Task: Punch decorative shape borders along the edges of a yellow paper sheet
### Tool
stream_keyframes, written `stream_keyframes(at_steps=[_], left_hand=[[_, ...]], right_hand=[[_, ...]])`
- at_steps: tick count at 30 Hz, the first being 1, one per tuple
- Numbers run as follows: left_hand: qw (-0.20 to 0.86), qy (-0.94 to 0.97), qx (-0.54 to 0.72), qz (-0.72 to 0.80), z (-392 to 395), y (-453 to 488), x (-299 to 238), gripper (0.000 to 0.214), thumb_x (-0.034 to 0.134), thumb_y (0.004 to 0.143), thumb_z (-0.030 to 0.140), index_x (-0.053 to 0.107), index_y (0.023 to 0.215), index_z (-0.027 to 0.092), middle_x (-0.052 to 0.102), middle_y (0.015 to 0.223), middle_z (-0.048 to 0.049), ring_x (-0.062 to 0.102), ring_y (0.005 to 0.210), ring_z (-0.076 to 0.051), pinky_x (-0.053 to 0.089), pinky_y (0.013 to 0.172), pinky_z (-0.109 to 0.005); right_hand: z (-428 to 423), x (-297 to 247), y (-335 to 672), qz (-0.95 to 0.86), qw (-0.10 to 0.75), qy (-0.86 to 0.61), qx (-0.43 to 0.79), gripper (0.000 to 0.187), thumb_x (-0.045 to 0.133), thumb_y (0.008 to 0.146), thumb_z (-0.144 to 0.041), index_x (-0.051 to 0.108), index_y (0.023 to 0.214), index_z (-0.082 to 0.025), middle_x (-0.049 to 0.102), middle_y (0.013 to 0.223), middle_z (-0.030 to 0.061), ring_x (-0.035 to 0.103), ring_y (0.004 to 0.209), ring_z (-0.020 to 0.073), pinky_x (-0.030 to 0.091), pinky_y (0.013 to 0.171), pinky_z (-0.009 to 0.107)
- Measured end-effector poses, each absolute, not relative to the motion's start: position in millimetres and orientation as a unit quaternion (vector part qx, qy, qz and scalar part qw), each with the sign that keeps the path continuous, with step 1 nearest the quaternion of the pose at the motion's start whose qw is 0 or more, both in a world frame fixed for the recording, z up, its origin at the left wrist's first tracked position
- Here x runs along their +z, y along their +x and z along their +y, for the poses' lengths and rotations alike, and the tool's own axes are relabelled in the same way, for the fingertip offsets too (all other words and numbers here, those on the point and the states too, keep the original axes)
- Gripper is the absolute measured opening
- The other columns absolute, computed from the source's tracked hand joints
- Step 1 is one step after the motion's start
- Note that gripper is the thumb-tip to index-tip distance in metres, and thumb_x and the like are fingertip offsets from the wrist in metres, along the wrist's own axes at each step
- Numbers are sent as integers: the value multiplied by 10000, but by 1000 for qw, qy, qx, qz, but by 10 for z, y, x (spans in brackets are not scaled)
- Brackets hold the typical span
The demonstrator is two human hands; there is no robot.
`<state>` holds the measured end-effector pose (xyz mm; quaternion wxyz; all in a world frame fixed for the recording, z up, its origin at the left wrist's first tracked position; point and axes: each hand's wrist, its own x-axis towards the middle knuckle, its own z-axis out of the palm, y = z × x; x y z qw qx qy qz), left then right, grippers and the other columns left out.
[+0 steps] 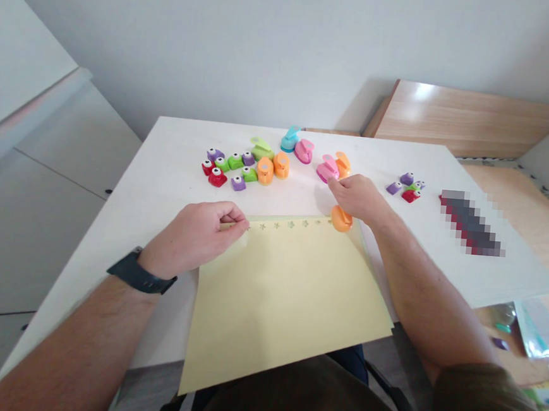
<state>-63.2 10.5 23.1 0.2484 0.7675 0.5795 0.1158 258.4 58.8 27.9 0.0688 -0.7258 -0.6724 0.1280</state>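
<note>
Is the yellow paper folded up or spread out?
Spread out. The yellow paper lies flat on the white table, with no fold showing, and its near edge sticks out past the table's edge.

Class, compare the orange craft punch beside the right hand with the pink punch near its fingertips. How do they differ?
The orange craft punch sits at the edge of the yellow paper, just below the right hand; the pink punch sits farther up the white table, off the paper. Orange is alone; pink neighbours another orange punch. Both are rounded plastic punches.
</note>
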Motion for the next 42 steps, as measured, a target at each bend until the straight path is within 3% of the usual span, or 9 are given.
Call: stream_keyframes(at_steps=[11,22,30,36,42], left_hand=[[211,776,97,586,104,-641,218,308,551,897,535,686,861,260,786,881,5,714,824,-219,470,676,-306],[148,779,116,598,112,-583,174,499,598,843,702,653,982,226,760,954,-66,716,849,-252,505,734,-356],[167,819,158,525,110,-317,171,440,620,879,624,644,1023,209,721,1022,-74,676,904,-236,506,790,-358],[148,870,184,432,79,125,140,341,658,904,512,650,1016,190,681,987,-79,638,942,-257,499,838,-390],[152,884,179,403,167,486,17,350,677,908,474,678,1047,153,676,1019,-116,632,988,-289,507,905,-436]], right_hand=[[591,270,2573,-686,54,-717,113,577,334,1009,-473,706,685,-173,711,737,111,589,656,179,281,567,304],[588,293,2535,-696,16,-712,90,605,286,1025,-450,773,818,-157,763,849,143,642,722,212,322,588,309],[595,271,2544,-712,0,-699,74,633,233,1043,-426,782,893,-148,771,917,165,680,771,241,375,622,317],[603,199,2557,-737,-25,-675,26,575,240,1068,-377,775,1060,-166,776,1034,169,709,920,283,459,747,332],[611,177,2560,-748,-33,-662,10,581,235,1068,-359,779,1065,-155,781,962,162,709,823,266,422,659,319]])
